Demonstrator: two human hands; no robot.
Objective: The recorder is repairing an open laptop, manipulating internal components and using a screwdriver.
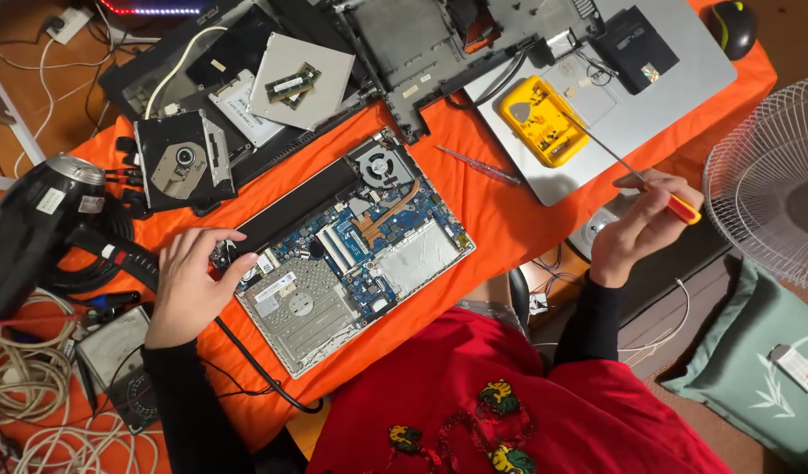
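An opened laptop base (351, 254) lies on the orange cloth with its blue circuit board, fan and long black battery exposed. My left hand (189, 285) rests on its left corner, fingertips touching the edge by the battery. My right hand (636, 224) is raised to the right of the laptop and grips a screwdriver (628, 167) with a red and yellow handle. Its thin shaft points up-left toward a yellow parts tray (540, 118).
An optical drive (183, 162), a flat drive with memory sticks (299, 83) and a stripped black chassis (439, 44) lie at the back. A silver laptop lid (676, 92) holds the tray. A black hair dryer (44, 224) and cables sit left, a white fan (768, 180) right.
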